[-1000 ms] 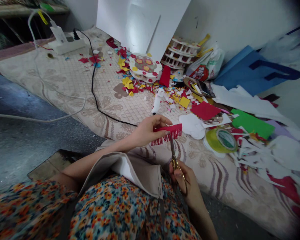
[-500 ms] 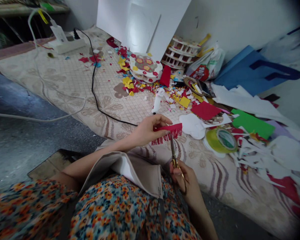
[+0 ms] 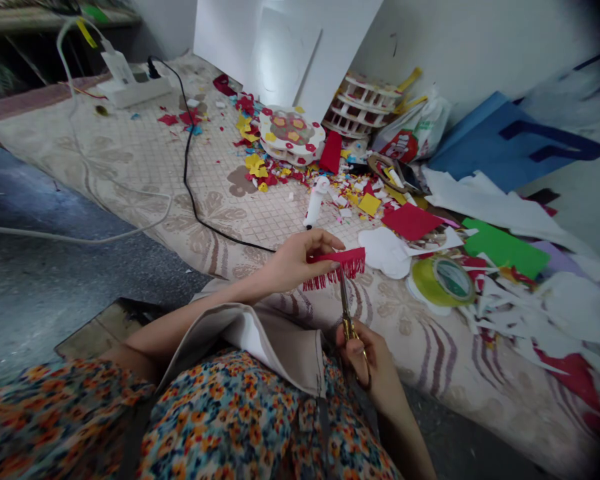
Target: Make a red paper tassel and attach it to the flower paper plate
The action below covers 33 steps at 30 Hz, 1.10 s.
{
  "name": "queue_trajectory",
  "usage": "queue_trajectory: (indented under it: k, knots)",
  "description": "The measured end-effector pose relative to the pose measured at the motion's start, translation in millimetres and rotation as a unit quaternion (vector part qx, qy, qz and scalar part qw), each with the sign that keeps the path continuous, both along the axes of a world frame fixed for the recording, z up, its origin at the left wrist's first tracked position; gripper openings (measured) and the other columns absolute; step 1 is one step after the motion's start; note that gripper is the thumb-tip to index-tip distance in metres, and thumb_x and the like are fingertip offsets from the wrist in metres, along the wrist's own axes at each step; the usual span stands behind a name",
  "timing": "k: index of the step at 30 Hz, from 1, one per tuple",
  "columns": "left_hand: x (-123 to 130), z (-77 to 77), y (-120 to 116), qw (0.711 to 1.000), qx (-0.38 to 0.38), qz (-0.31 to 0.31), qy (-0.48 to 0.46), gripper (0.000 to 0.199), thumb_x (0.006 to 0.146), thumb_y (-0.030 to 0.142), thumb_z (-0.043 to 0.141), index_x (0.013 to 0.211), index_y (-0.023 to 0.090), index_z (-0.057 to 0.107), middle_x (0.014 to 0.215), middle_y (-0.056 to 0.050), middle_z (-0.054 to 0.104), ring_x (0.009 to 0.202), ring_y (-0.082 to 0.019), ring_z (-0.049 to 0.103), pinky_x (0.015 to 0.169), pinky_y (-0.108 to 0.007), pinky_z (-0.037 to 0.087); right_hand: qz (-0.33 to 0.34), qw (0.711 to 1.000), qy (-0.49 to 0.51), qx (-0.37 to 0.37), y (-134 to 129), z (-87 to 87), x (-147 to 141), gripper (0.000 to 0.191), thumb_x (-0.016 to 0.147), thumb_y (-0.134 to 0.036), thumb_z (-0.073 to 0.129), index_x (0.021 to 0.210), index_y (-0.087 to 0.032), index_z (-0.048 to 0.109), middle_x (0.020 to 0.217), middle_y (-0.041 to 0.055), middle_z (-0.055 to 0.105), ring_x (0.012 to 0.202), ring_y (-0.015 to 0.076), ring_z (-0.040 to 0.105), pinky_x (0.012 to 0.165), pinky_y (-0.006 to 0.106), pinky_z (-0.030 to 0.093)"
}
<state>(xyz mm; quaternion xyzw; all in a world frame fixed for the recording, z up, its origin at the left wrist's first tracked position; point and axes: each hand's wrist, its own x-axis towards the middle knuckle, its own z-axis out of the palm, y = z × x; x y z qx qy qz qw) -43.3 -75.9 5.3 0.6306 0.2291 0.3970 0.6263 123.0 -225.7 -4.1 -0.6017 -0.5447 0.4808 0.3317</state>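
Note:
Between the thumb and fingers of my left hand point(image 3: 305, 255) is a red strip point(image 3: 351, 255), its lower edge cut into a fringe; whether it is paper or felt I cannot tell. My right hand point(image 3: 367, 353) grips the gold handles of a pair of scissors point(image 3: 346, 310). The scissor blades point up at the fringed edge, with their tips close to my left thumb. A white glue gun point(image 3: 316, 201) lies on the cloth just beyond my left hand. To the right of the strip rests a white scalloped cutout point(image 3: 386, 253).
Coloured scraps surround a decorated round piece point(image 3: 291, 137). Rightward are a yellow tape roll point(image 3: 443, 281), a green sheet point(image 3: 505, 247), a red sheet point(image 3: 411, 221) and a blue bag point(image 3: 490, 143). A black cord point(image 3: 186, 160) crosses the patterned cloth from a power strip point(image 3: 135, 90).
My right hand and the scissors have shifted very slightly to the left, and the handles look closer together. My left hand with the red strip has hardly moved.

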Motion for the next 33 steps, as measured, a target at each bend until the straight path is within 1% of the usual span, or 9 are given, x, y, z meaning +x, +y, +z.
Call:
queue_trajectory:
  k: [11,16,21,28,33]
  knots:
    - [0.0,2.3,-1.0,1.000,-0.006,-0.009,-0.007,0.024,0.078,0.014,0.064,0.102,0.010,0.058,0.081,-0.004,0.065,0.072,-0.010,0.060,0.066,-0.023,0.043,0.003,1.000,-0.005,0.003,0.5,2.0,0.8,0.060,0.078,-0.078,0.039,0.071,-0.019,0.048,0.057,-0.0044,0.035,0.052,0.0099,0.027,0.047,0.025,0.020]
    - [0.1,3.4,-1.4,1.000,-0.007,-0.011,-0.008,0.024,0.079,0.014,0.063,0.102,0.010,0.057,0.082,-0.004,0.065,0.072,-0.010,0.060,0.066,-0.023,0.043,0.007,1.000,0.029,-0.009,-2.6,-1.5,3.4,0.058,0.081,-0.076,0.039,0.076,-0.019,0.049,0.057,-0.0053,0.032,0.052,0.0098,0.026,0.048,0.025,0.019]
    - [0.2,3.3,-1.8,1.000,-0.004,-0.012,-0.004,0.024,0.079,0.014,0.062,0.103,0.010,0.057,0.083,-0.005,0.065,0.073,-0.010,0.059,0.066,-0.023,0.043,0.009,1.000,0.026,-0.015,-2.9,-0.6,4.1,0.058,0.081,-0.076,0.039,0.074,-0.019,0.049,0.056,-0.0054,0.032,0.051,0.0097,0.025,0.047,0.025,0.018]
    - [0.2,2.4,-1.1,1.000,0.010,-0.003,0.009,0.025,0.077,0.014,0.062,0.102,0.011,0.058,0.085,-0.005,0.066,0.074,-0.011,0.061,0.066,-0.023,0.044,0.007,1.000,0.007,-0.001,0.6,0.7,4.5,0.058,0.081,-0.076,0.040,0.071,-0.019,0.048,0.056,-0.0049,0.034,0.051,0.0095,0.027,0.047,0.025,0.020]
    - [-0.3,3.1,-1.1,1.000,0.014,-0.004,0.012,0.025,0.077,0.012,0.061,0.102,0.010,0.058,0.084,-0.005,0.066,0.074,-0.010,0.060,0.066,-0.022,0.043,0.003,1.000,0.015,-0.007,0.0,1.3,4.2,0.058,0.080,-0.076,0.041,0.070,-0.019,0.047,0.056,-0.0054,0.033,0.050,0.0089,0.027,0.046,0.024,0.021]
